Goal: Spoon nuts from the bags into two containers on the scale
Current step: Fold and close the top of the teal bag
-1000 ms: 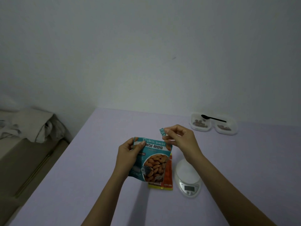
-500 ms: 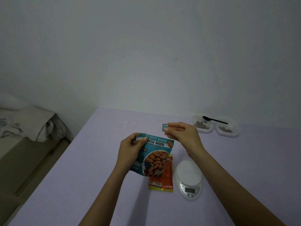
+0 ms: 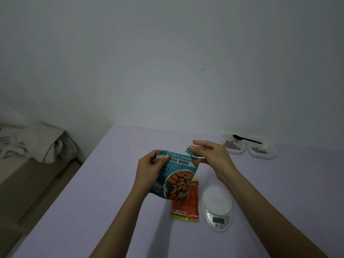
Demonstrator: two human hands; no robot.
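Above the worktop (image 3: 111, 183), left hand (image 3: 150, 168) grips almond bag (image 3: 176, 181); right hand (image 3: 212, 155), fingers now loosening, pinches torn-off strip (image 3: 188, 151); bag seems open

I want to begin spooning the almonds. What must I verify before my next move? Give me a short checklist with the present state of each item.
1. Grip on the almond bag: ok, the left hand grips its upper left edge.
2. Bag mouth open: cannot tell; the right hand pinches a torn strip at the top.
3. Both containers on the scale: not ok, they stand on the table beyond it.
4. The spoon in hand: not ok, it lies across the containers.
5. Scale switched on: cannot tell.
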